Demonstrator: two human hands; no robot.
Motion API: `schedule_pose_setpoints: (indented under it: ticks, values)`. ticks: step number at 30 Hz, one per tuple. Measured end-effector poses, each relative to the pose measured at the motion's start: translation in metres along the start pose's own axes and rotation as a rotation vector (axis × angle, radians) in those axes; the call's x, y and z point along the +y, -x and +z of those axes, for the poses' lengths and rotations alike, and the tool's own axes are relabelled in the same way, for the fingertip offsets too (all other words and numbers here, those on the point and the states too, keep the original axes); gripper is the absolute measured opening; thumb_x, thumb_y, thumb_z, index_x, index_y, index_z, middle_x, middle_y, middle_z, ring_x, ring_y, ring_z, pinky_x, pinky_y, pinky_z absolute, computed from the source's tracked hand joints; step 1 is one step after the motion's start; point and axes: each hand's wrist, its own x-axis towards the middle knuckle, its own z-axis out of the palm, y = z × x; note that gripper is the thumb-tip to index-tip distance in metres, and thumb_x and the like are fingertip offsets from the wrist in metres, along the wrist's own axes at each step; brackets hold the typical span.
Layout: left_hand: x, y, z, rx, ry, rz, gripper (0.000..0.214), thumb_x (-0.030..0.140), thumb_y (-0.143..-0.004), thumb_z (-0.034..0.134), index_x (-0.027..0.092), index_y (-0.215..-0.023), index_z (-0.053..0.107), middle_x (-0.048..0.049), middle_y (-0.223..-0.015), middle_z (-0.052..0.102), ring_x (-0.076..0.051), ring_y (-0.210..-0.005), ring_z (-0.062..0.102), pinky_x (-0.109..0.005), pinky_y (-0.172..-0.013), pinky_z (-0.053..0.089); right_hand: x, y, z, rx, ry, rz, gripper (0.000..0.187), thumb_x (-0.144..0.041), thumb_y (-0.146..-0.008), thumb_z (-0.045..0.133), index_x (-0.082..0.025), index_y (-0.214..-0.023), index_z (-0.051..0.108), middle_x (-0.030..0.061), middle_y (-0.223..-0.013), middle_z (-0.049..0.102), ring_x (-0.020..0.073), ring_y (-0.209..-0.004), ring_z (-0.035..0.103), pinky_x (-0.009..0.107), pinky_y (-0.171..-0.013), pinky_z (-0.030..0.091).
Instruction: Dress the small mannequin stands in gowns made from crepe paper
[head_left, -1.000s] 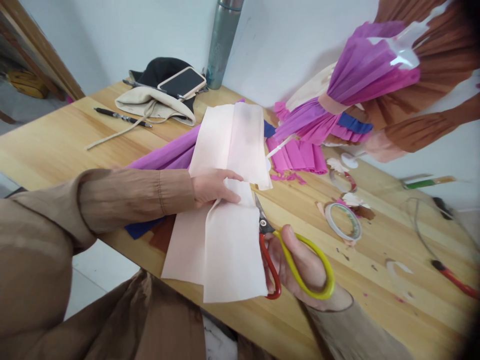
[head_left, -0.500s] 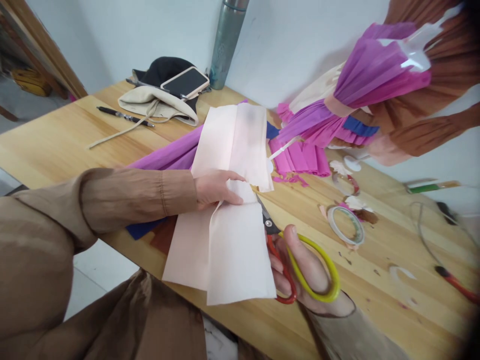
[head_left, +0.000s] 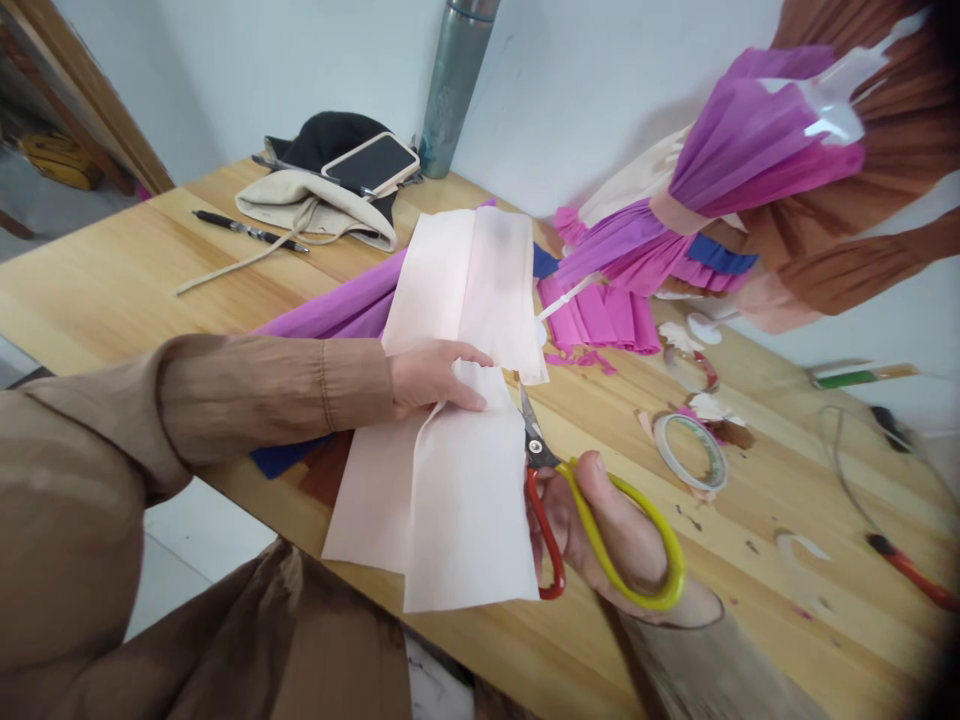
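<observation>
A pale pink sheet of crepe paper (head_left: 476, 500), folded over itself, lies across the middle of the table and overhangs its front edge. My left hand (head_left: 442, 378) pinches the paper at the top of the flap, thumb over it and fingers partly hidden. In my right hand (head_left: 600, 530) are scissors (head_left: 535, 447) with one yellow and one red handle, my thumb through the yellow loop. The blades are slightly apart, beside the flap's right edge at the cut. Behind the cut lies the rest of the pale paper (head_left: 457, 270).
Purple paper (head_left: 337, 305) lies under the sheet. Tape rolls (head_left: 691, 452) and scraps sit to the right, below wrapped purple and brown paper bundles (head_left: 712, 150). At the back are a bottle (head_left: 456, 90), a phone (head_left: 373, 163), a cloth pouch (head_left: 322, 205) and a pen (head_left: 250, 232).
The scissors' handles have spread apart and the blades have opened, drawing slightly clear of the paper. The flap has shifted a little left; my left hand holds its place.
</observation>
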Motion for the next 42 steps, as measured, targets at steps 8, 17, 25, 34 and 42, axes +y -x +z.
schedule_pose_setpoints:
  ticks: [8,17,25,34,42]
  values:
    - [-0.001,0.0,0.0,-0.036,0.045,-0.013,0.066,0.016,-0.058,0.078,0.017,-0.122,0.063,-0.0035,-0.09,0.063,-0.021,-0.085,0.061,-0.035,-0.079,0.051,-0.012,-0.01,-0.003,-0.066,0.022,0.031,0.069,-0.085,-0.07,0.05,-0.019,-0.05,0.059,0.0037,-0.049,0.058,0.0126,-0.042,0.053,0.024,-0.042,0.045]
    - [-0.002,0.001,0.001,-0.048,0.122,-0.016,0.066,0.014,-0.058,0.075,0.017,-0.122,0.062,-0.0011,-0.081,0.06,-0.018,-0.075,0.058,-0.033,-0.072,0.049,-0.013,-0.006,-0.007,-0.099,0.049,0.047,0.075,-0.085,-0.076,0.04,-0.017,-0.055,0.064,0.0054,-0.053,0.06,0.0136,-0.043,0.055,0.025,-0.044,0.044]
    - [-0.002,0.0,0.001,-0.02,0.058,-0.015,0.061,0.015,-0.059,0.076,0.019,-0.118,0.064,-0.0004,-0.082,0.058,-0.018,-0.075,0.057,-0.033,-0.073,0.049,-0.011,-0.008,-0.011,-0.039,0.014,0.036,0.068,-0.081,-0.076,0.049,-0.018,-0.049,0.056,0.005,-0.054,0.058,0.0142,-0.046,0.056,0.026,-0.044,0.045]
    - [0.002,0.004,0.003,-0.04,0.126,-0.038,0.062,0.008,-0.065,0.073,0.014,-0.125,0.06,-0.0027,-0.084,0.063,-0.018,-0.079,0.06,-0.034,-0.076,0.051,-0.01,-0.006,-0.007,0.081,0.109,0.015,0.066,-0.085,-0.073,0.046,-0.021,-0.062,0.055,-0.0025,-0.045,0.047,0.0102,-0.039,0.047,0.024,-0.044,0.036]
    - [0.002,0.004,0.001,-0.053,0.151,-0.035,0.063,0.007,-0.062,0.075,0.012,-0.123,0.061,-0.0027,-0.084,0.065,-0.02,-0.083,0.063,-0.039,-0.084,0.053,-0.003,-0.008,-0.012,0.1,0.104,-0.026,0.061,-0.082,-0.076,0.047,-0.021,-0.075,0.054,-0.0085,-0.042,0.037,0.0079,-0.032,0.043,0.02,-0.039,0.032]
